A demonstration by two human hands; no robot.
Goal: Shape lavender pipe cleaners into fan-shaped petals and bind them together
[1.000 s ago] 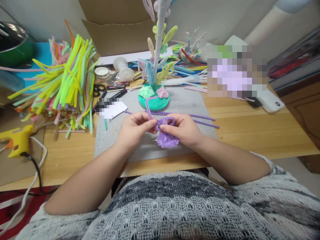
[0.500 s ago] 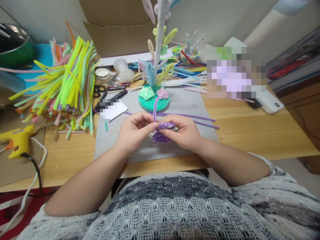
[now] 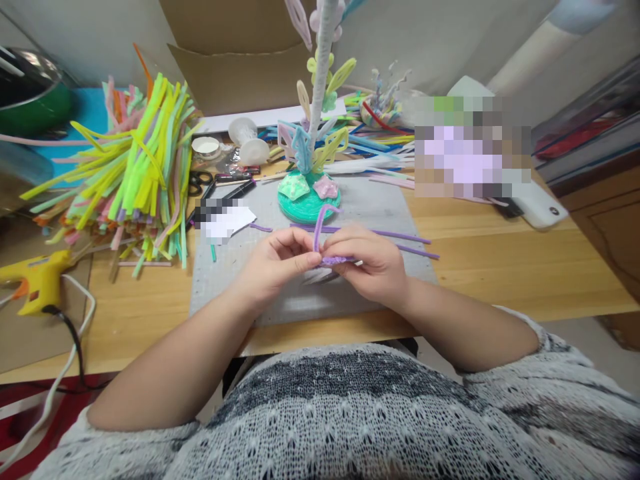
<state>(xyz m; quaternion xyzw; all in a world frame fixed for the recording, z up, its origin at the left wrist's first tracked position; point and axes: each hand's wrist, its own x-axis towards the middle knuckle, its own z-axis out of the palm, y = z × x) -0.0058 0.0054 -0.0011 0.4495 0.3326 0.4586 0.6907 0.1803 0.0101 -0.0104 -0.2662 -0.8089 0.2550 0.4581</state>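
Between my two hands, above the grey cutting mat (image 3: 280,303), is a piece shaped from purple pipe cleaner (image 3: 334,261). My left hand (image 3: 280,263) pinches its left side between thumb and fingertips. From that pinch a free length of the stem rises and bends over to the right at its tip. My right hand (image 3: 373,263) is closed on the piece's right side, and its fingers hide much of it. Loose purple pipe cleaners (image 3: 407,237) lie on the mat behind my hands. Just beyond stands a green round base (image 3: 307,207) bearing a white-wrapped upright stem (image 3: 321,80).
A large heap of coloured pipe cleaners (image 3: 145,160) fills the left side. A yellow glue gun (image 3: 40,280) with its cable lies at the front left. Scissors (image 3: 200,180), pens and a white card (image 3: 227,223) sit left of the base. A white phone-like object (image 3: 543,207) lies right.
The purple piece has turned in my hands, so its ruffled lower part no longer shows. Its free end has come away from in front of the base and now bends right.
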